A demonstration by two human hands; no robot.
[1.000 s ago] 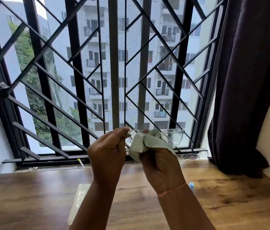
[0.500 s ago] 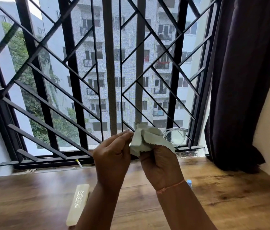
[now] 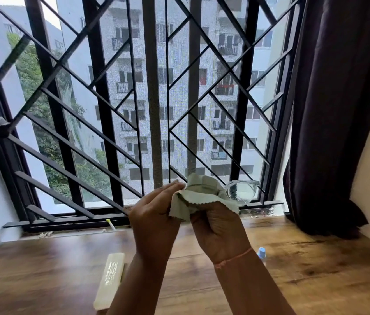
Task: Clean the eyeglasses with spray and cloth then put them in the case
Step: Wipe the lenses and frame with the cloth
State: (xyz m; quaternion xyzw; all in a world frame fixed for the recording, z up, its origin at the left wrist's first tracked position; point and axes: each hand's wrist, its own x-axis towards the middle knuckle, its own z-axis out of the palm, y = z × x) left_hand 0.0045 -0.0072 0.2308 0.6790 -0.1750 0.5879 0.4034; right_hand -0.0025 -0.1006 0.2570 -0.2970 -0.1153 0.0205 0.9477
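Note:
I hold clear-framed eyeglasses (image 3: 243, 193) up in front of the window. My left hand (image 3: 154, 221) pinches the left end of the frame. My right hand (image 3: 219, 233) grips a pale green cloth (image 3: 198, 197) wrapped over the left lens; only the right lens shows bare. A cream glasses case (image 3: 110, 280) lies shut on the wooden table (image 3: 43, 276), below my left forearm. The blue cap of the spray bottle (image 3: 261, 252) peeks out behind my right wrist; the rest of it is hidden.
A black metal window grille (image 3: 152, 110) stands just beyond the table's far edge. A dark curtain (image 3: 338, 110) hangs at the right, its hem resting on the table's back right corner. White walls close in on both sides.
The cloth has bunched higher over the left lens and covers more of the frame. Both hands stay raised in about the same place. More of the case shows beside my left forearm.

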